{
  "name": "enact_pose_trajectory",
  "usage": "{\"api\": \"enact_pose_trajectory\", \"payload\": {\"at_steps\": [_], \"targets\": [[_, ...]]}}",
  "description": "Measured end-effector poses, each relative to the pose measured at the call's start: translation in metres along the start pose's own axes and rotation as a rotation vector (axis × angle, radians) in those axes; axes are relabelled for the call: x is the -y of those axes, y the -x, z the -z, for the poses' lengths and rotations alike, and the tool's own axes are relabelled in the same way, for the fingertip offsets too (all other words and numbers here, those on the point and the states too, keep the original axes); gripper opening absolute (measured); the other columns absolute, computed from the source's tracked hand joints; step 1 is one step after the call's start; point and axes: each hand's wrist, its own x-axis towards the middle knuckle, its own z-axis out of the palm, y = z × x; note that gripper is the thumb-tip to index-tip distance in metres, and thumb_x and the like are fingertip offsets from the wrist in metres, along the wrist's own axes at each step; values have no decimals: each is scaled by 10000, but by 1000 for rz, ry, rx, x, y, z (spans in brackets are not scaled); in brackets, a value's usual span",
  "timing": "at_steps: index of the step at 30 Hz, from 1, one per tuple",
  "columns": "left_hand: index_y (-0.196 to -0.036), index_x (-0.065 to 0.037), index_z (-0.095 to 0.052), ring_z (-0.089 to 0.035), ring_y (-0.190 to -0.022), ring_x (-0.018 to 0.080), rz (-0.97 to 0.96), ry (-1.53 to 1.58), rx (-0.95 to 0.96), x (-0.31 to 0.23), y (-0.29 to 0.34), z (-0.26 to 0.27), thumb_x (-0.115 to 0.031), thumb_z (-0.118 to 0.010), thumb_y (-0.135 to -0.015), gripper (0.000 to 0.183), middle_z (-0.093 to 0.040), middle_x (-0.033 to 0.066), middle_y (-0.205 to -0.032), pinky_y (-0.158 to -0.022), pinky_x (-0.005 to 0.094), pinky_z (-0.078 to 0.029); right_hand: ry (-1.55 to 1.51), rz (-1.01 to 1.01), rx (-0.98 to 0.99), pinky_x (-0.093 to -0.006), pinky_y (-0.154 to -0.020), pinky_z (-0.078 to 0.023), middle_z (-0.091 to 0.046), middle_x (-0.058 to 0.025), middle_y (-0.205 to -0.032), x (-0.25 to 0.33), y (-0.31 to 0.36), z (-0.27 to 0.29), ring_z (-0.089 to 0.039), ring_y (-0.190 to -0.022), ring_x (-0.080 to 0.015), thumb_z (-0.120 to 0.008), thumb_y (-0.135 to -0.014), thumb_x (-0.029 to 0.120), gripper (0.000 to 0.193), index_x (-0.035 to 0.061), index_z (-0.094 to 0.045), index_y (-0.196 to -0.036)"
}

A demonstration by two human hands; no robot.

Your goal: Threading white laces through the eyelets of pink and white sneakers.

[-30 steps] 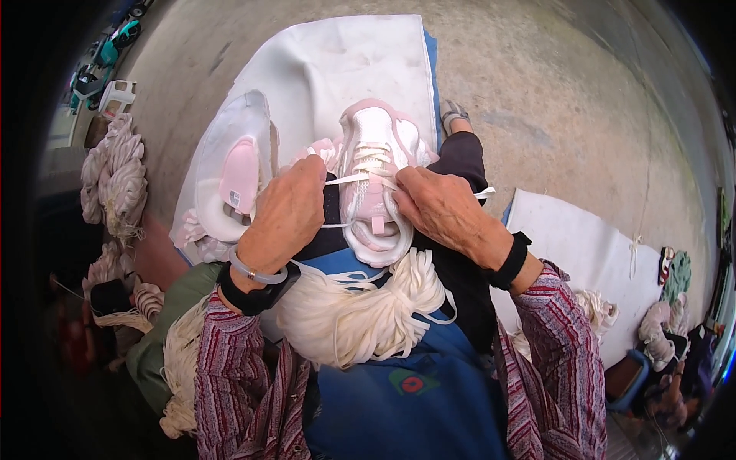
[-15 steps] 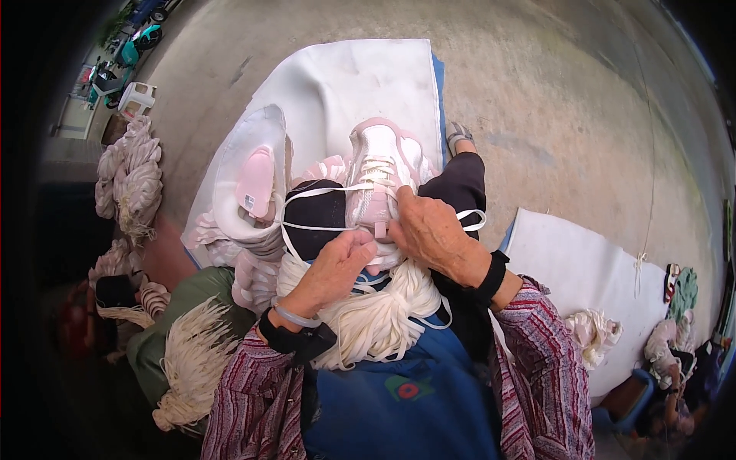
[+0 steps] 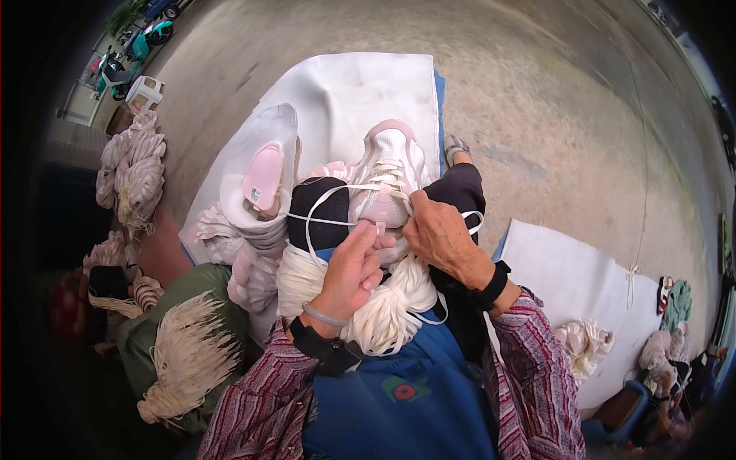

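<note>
A pink and white shoe upper (image 3: 392, 162) lies across my lap with its toe away from me, and white laces (image 3: 389, 170) cross its front. My left hand (image 3: 354, 268) is closed, thumb and forefinger pinching the tip of the shoe's tongue (image 3: 379, 228); a lace strand runs into those fingertips from the left. My right hand (image 3: 446, 236) pinches a lace at the upper right eyelets, though its fingertips partly cover the lace. A loose lace loops left over my dark trouser knee (image 3: 328, 211). Below the hands, a thick bundle of white laces (image 3: 395, 307) rests on my blue apron (image 3: 399, 391).
To the left stand stacked pink and white uppers (image 3: 257, 272) and a pink insole-shaped piece (image 3: 263, 178) on a white sheet (image 3: 353, 84). Another lace bundle (image 3: 192, 349) lies on green cloth (image 3: 222, 287). More uppers (image 3: 584, 345) sit on a second white sheet (image 3: 575, 268) at right.
My left hand has turned, rising slightly at the shoe's tongue, and its palm side shows more. The right hand remains near the eyelets. The looped lace has shifted, and the view has tilted slightly.
</note>
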Motion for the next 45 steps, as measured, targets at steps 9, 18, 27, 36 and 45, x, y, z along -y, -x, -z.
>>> {"api": "enact_pose_trajectory", "payload": {"at_steps": [9,18,27,36,45], "targets": [[-1020,-89,-591,-331,-405,21,108,77,40,-1,-15,8,-305,-569,-980,220,-620,5,-787,-340,183,-264,11,0,-13,-506,-611,-509,-607,-267,-705,-5,2,-2,-632,-661,-445,-594,-782,84,211,-56,-461,-868],[-1189,-73,-536,-319,-443,13,20,-56,-33,3,4,4,-298,-529,-999,294,-647,72,-907,-388,196,-319,-55,58,-70,-503,-578,-461,-559,-258,-635,0,7,1,-592,-627,-444,-534,-808,31,171,-51,-472,-944],[-1135,-82,-553,-328,-440,15,101,200,42,2,-18,21,-306,-548,-989,268,-641,63,-880,-386,195,-306,-10,20,-24,-495,-604,-499,-613,-255,-780,5,11,2,-631,-687,-432,-575,-790,61,185,-41,-451,-882],[-1137,-83,-546,-320,-431,19,51,-265,16,-3,2,1,-371,-526,-992,323,-651,83,-879,-374,186,-308,-46,58,-66,-481,-581,-469,-570,-246,-672,-2,14,-1,-599,-643,-433,-532,-806,20,179,-37,-472,-965],[-1199,-144,-527,-299,-453,-3,172,40,163,-9,-7,-1,-314,-522,-999,263,-631,48,-1037,-382,174,-310,-49,65,-85,-481,-592,-476,-577,-260,-689,-1,13,1,-606,-664,-440,-531,-823,34,174,-36,-475,-971]]}}
